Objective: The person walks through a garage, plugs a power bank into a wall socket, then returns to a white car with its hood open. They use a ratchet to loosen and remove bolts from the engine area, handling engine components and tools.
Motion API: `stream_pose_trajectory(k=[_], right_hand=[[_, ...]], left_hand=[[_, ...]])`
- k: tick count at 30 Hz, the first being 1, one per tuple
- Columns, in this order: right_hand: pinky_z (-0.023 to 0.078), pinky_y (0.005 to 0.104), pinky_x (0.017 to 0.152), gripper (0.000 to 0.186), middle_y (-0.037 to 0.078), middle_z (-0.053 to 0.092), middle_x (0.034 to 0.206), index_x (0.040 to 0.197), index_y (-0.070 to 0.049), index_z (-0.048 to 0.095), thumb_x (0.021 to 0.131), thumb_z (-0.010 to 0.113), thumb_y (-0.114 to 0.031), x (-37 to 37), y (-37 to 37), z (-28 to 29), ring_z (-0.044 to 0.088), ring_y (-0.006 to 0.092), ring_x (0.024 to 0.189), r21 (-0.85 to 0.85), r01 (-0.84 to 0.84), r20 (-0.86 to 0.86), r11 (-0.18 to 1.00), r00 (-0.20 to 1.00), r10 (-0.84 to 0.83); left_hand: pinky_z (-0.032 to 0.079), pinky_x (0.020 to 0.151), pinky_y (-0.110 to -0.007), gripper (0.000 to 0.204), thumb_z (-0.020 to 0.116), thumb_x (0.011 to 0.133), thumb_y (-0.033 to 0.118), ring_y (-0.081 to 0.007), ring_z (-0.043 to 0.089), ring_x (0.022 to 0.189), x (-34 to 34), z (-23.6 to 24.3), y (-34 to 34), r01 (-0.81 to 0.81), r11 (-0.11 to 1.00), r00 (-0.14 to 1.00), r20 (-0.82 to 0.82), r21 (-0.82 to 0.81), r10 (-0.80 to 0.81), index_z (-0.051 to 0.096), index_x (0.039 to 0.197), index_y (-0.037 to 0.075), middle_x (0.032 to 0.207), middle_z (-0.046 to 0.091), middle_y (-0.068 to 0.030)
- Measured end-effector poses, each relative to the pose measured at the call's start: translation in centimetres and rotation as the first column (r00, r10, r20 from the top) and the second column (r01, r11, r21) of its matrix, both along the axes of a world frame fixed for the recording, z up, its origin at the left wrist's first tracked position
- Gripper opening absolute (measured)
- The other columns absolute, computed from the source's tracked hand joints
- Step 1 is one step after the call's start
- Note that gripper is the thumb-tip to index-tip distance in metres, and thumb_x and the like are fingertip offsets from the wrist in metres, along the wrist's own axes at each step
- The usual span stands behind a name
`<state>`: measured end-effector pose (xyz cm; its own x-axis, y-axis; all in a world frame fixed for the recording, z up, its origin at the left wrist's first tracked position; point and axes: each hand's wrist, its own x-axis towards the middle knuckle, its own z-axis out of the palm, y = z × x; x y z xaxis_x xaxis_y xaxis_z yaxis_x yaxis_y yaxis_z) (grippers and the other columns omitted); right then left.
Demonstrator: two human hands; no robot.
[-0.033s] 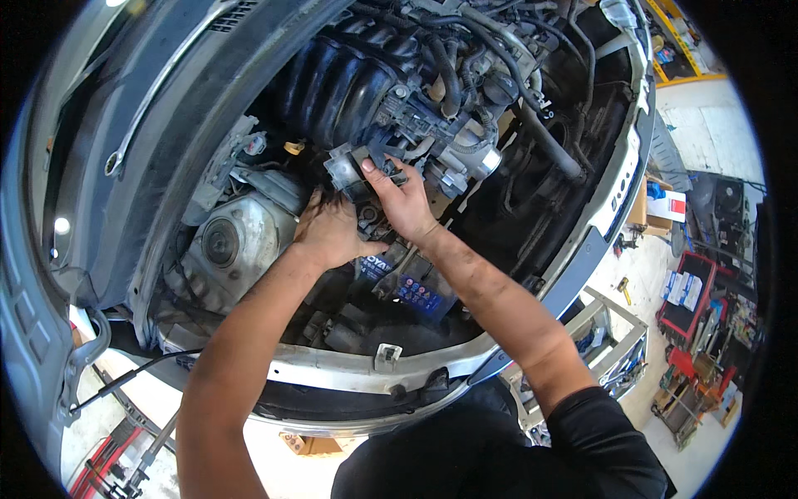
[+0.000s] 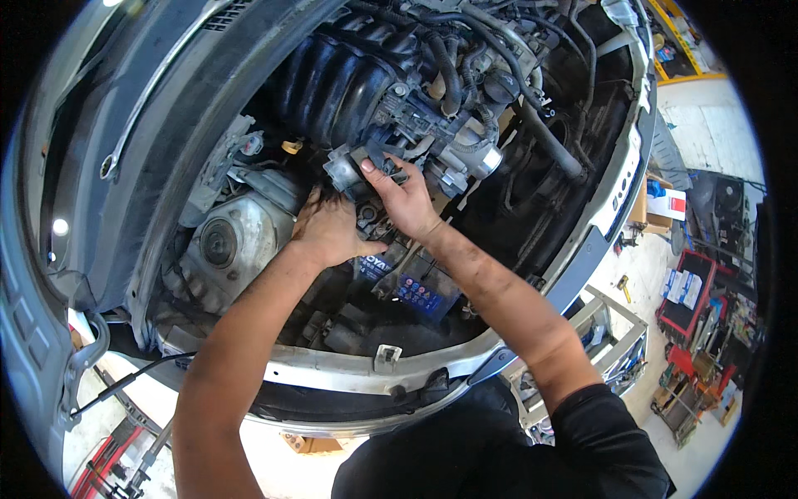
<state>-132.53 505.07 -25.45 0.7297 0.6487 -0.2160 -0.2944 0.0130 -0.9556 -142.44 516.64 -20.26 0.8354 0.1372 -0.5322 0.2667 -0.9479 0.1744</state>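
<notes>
Two bare hands down in the engine bay, close together. Right hand [image 2: 403, 200] is on a grey-and-black part [image 2: 342, 170]: thumb lies over its dark top edge, fingers curl round the far side, so the part is pinched between them; fingertips mostly hidden. Part sits at the middle of the bay, just below the ribbed black intake manifold [image 2: 332, 87] and left of the round-mouthed metal housing [image 2: 474, 158]. Left hand [image 2: 328, 229] is just below the part, back of hand up. Fingers lie next to each other and point down into the gap; tips out of sight, can't tell if they grip anything. Left thumb is spread well away, pointing right, above the battery [image 2: 420, 295] with blue labels.

Around them: pale strut tower [image 2: 220, 241] left of the left hand, small yellow piece [image 2: 292, 147] up-left of the part, black cap [image 2: 500, 86] upper right. Long ring-ended wrench [image 2: 141, 108] on the dark panel at far left. Metal-framed cart [image 2: 636, 333] outside the bay, lower right.
</notes>
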Motion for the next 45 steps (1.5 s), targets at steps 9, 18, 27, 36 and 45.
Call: stream_pose_trajectory(k=[9, 18, 27, 36, 45], right_hand=[[0.052, 0.0309, 0.065, 0.03, 0.017, 0.07, 0.081, 0.105, 0.006, 0.067, 0.089, 0.075, -0.018, 0.7, 0.5, -1.1, 0.068, 0.0202, 0.069, -0.074, -0.003, 0.529, 0.997, 0.848, 0.042], [0.052, 0.0448, 0.064, 0.031, 0.024, 0.064, 0.077, 0.095, 0.001, 0.066, 0.085, 0.071, -0.028, 1.3, 1.2, -0.7, 0.065, 0.0443, 0.077, -0.032, -0.086, 0.578, 0.996, 0.811, 0.088], [0.053, 0.0416, 0.064, 0.032, 0.024, 0.066, 0.078, 0.095, 0.003, 0.069, 0.083, 0.075, -0.026, 1.0, 1.1, -1.0, 0.067, 0.0417, 0.075, -0.022, -0.052, 0.651, 0.998, 0.757, 0.054], [0.05, 0.0288, 0.075, 0.032, 0.007, 0.072, 0.091, 0.109, 0.003, 0.069, 0.095, 0.068, -0.026, 0.2, -4.3, 5.0, 0.058, 0.0103, 0.08, 0.016, 0.057, 0.225, 0.998, 0.973, -0.059], [0.052, 0.0309, 0.083, 0.028, 0.009, 0.071, 0.099, 0.111, 0.004, 0.067, 0.09, 0.071, -0.013, -14.9, -36.5, 8.4, 0.064, 0.0146, 0.092, -0.339, 0.875, 0.563, 0.346, 0.483, -0.671]], left_hand=[[0.038, 0.112, -0.042, 0.105, 0.083, 0.065, 0.06, -0.0385, 0.051, 0.129, 0.6, -1.0, 0.4, -0.116, 0.986, 0.99, -0.093, -0.124, 0.104, 0.049, 0.132, -0.013, 0.134, 0.055, -0.0313], [0.049, 0.099, -0.043, 0.104, 0.079, 0.064, 0.068, -0.0361, 0.065, 0.111, 0.3, -0.9, -0.4, -0.181, 0.981, 0.982, -0.068, -0.064, 0.176, 0.052, 0.126, -0.012, 0.117, 0.066, -0.0259], [0.052, 0.094, -0.042, 0.108, 0.073, 0.066, 0.076, -0.0364, 0.068, 0.105, 0.1, -0.5, -1.1, -0.169, 0.985, 0.98, -0.105, 0.034, 0.171, 0.054, 0.121, -0.015, 0.109, 0.069, -0.0264], [0.054, 0.09, -0.043, 0.117, 0.071, 0.069, 0.074, -0.0397, 0.069, 0.101, -0.3, -0.9, -1.0, -0.143, 0.989, 0.985, -0.087, 0.049, 0.146, 0.041, 0.133, -0.02, 0.107, 0.069, -0.0303], [0.048, 0.098, -0.047, 0.108, 0.078, 0.074, 0.06, -0.0472, 0.061, 0.114, 0.1, 0.0, -3.0, -0.105, 0.989, 0.987, 0.106, -0.108, 0.117, 0.031, 0.139, -0.013, 0.122, 0.061, -0.0354]])
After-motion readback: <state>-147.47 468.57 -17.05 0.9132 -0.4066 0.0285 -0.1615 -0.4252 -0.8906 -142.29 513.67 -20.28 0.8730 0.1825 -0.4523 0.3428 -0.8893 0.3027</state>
